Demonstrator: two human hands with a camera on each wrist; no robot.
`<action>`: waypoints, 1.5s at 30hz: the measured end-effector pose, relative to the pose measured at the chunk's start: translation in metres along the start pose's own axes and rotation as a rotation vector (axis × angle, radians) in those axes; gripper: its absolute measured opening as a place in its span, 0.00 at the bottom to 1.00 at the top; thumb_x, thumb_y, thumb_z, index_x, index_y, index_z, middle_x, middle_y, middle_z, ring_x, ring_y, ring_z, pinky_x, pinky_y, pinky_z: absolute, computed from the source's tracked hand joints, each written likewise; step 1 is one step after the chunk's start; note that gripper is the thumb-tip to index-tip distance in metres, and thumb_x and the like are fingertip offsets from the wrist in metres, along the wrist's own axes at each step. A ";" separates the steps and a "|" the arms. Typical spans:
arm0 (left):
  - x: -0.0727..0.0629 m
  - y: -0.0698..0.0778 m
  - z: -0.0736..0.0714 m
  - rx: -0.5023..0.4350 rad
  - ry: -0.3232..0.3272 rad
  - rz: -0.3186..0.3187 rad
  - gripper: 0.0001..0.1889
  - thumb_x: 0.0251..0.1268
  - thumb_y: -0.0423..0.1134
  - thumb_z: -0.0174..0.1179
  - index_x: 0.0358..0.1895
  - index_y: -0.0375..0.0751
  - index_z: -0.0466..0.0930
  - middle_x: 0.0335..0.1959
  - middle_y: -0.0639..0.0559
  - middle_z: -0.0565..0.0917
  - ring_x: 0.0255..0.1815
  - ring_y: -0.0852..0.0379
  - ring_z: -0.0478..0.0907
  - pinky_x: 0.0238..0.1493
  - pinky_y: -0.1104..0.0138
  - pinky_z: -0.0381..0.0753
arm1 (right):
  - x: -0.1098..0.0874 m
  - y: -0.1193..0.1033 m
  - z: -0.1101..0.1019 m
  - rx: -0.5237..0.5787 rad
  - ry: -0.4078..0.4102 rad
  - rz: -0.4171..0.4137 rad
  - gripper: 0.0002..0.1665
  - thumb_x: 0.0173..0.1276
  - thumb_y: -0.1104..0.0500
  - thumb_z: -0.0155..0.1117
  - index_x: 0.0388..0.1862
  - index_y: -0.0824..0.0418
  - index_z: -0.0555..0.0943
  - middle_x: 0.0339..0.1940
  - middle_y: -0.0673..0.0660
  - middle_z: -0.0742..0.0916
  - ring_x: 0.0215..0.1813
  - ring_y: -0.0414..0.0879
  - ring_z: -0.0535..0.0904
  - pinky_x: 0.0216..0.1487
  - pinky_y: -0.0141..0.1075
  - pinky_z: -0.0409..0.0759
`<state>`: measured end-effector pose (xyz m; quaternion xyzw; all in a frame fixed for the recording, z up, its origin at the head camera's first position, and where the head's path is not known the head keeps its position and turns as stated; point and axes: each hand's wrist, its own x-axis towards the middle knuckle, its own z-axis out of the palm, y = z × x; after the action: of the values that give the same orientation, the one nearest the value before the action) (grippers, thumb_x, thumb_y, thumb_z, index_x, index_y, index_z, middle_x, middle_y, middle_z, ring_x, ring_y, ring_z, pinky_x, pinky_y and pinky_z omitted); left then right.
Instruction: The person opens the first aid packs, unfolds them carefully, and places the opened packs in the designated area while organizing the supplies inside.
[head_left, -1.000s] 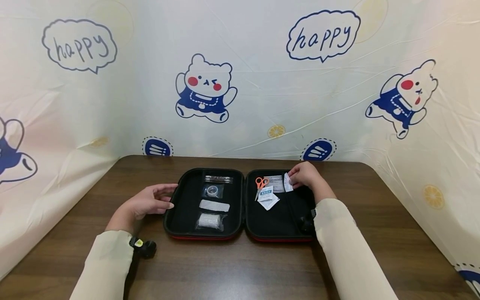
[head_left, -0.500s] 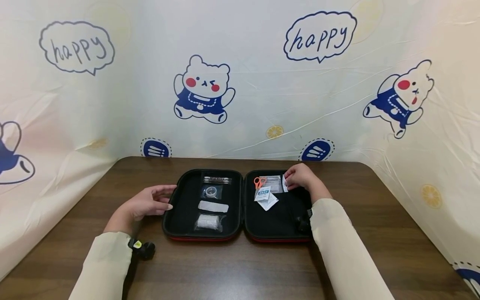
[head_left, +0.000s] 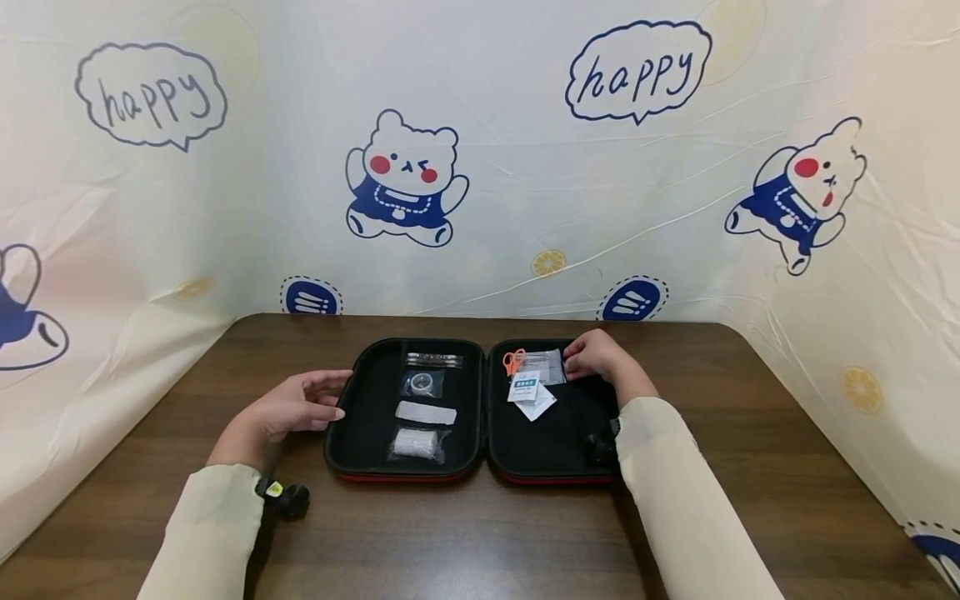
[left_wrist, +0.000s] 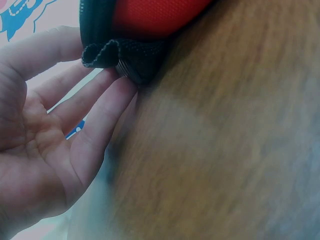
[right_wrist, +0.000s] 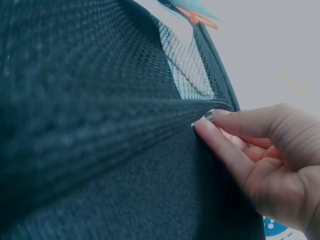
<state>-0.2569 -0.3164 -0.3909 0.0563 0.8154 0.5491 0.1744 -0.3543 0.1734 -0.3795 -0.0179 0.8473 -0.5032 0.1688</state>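
A hinged zip case lies spread on the table, black inside and red outside. My left hand [head_left: 303, 402] holds the outer edge of its left half [head_left: 363, 433]; in the left wrist view, thumb and fingers sit on both sides of the zipped rim [left_wrist: 102, 55]. At the far right of the right half [head_left: 536, 454], my right hand [head_left: 596, 357] pinches the end of a small white packet [right_wrist: 206, 116] at the elastic edge of a mesh pocket [right_wrist: 125, 60]. Most of the packet is hidden. Orange-handled scissors [head_left: 514, 361] and white sachets [head_left: 525, 386] lie just left.
The left half holds thin tubes [head_left: 433, 361], a bagged tape roll [head_left: 422, 384], a white strip [head_left: 426, 413] and a wrapped bandage roll [head_left: 417, 443]. A clear packet [head_left: 546, 365] lies behind the sachets. A printed curtain [head_left: 517, 192] hangs behind the brown table [head_left: 465, 542].
My right hand has shifted slightly left, and the white packet it pinches no longer shows in the head view. The scissors have moved a little left and back. My left hand keeps its hold.
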 end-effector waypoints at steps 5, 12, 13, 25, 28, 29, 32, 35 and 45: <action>0.001 -0.001 -0.001 -0.002 -0.003 0.003 0.42 0.59 0.33 0.68 0.75 0.35 0.55 0.73 0.30 0.57 0.63 0.39 0.64 0.50 0.58 0.82 | -0.004 -0.001 -0.003 0.009 -0.023 0.006 0.20 0.63 0.78 0.60 0.56 0.81 0.75 0.45 0.70 0.83 0.32 0.46 0.85 0.45 0.42 0.84; -0.001 0.000 0.000 -0.003 -0.005 -0.001 0.42 0.59 0.34 0.68 0.75 0.35 0.55 0.73 0.30 0.57 0.65 0.38 0.64 0.51 0.58 0.82 | -0.013 -0.008 -0.010 -0.059 -0.025 -0.025 0.19 0.65 0.78 0.58 0.55 0.81 0.75 0.48 0.72 0.82 0.34 0.48 0.85 0.45 0.42 0.84; -0.001 0.001 0.000 -0.003 -0.004 -0.002 0.42 0.60 0.34 0.68 0.75 0.35 0.55 0.73 0.30 0.57 0.65 0.38 0.64 0.51 0.58 0.82 | -0.015 -0.009 -0.011 -0.066 -0.025 -0.034 0.19 0.65 0.77 0.58 0.55 0.81 0.75 0.48 0.71 0.83 0.34 0.49 0.85 0.44 0.42 0.84; -0.002 0.001 0.001 -0.006 0.001 -0.003 0.42 0.60 0.33 0.68 0.75 0.35 0.55 0.73 0.30 0.57 0.65 0.37 0.63 0.51 0.57 0.81 | -0.031 -0.023 -0.017 -0.194 -0.074 -0.122 0.22 0.65 0.72 0.63 0.58 0.76 0.75 0.45 0.65 0.84 0.42 0.50 0.82 0.46 0.43 0.84; -0.002 0.001 0.001 -0.009 -0.001 -0.002 0.42 0.60 0.33 0.67 0.75 0.35 0.55 0.73 0.30 0.56 0.66 0.37 0.63 0.51 0.57 0.81 | -0.034 -0.027 -0.015 -0.250 -0.099 -0.157 0.21 0.65 0.71 0.64 0.58 0.74 0.76 0.43 0.64 0.84 0.40 0.49 0.81 0.45 0.43 0.84; -0.002 0.001 0.001 -0.009 0.000 -0.002 0.42 0.60 0.33 0.67 0.75 0.35 0.55 0.73 0.30 0.56 0.66 0.36 0.63 0.51 0.57 0.81 | -0.034 -0.029 -0.015 -0.266 -0.105 -0.165 0.21 0.65 0.70 0.64 0.57 0.74 0.76 0.43 0.63 0.84 0.40 0.48 0.81 0.45 0.43 0.84; -0.002 0.001 0.001 -0.005 0.001 -0.001 0.42 0.60 0.33 0.67 0.75 0.35 0.55 0.73 0.30 0.56 0.66 0.36 0.63 0.51 0.57 0.81 | -0.035 -0.033 -0.012 -0.322 -0.121 -0.197 0.20 0.65 0.70 0.64 0.56 0.72 0.78 0.41 0.62 0.85 0.39 0.47 0.80 0.43 0.41 0.84; -0.002 0.001 0.001 -0.002 0.004 -0.001 0.42 0.60 0.33 0.68 0.75 0.35 0.55 0.73 0.29 0.57 0.65 0.36 0.63 0.51 0.57 0.81 | -0.035 -0.036 -0.009 -0.360 -0.130 -0.230 0.20 0.65 0.70 0.65 0.56 0.71 0.79 0.41 0.61 0.84 0.39 0.47 0.79 0.43 0.41 0.84; -0.001 0.000 0.001 -0.005 0.003 -0.003 0.42 0.60 0.34 0.68 0.75 0.36 0.55 0.73 0.30 0.57 0.65 0.37 0.64 0.51 0.57 0.81 | -0.026 -0.042 0.005 -0.330 -0.197 -0.290 0.18 0.63 0.70 0.66 0.53 0.68 0.81 0.40 0.59 0.85 0.39 0.47 0.79 0.42 0.40 0.84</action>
<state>-0.2552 -0.3162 -0.3913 0.0540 0.8144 0.5510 0.1741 -0.3341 0.1540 -0.3387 -0.2155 0.8862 -0.3726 0.1716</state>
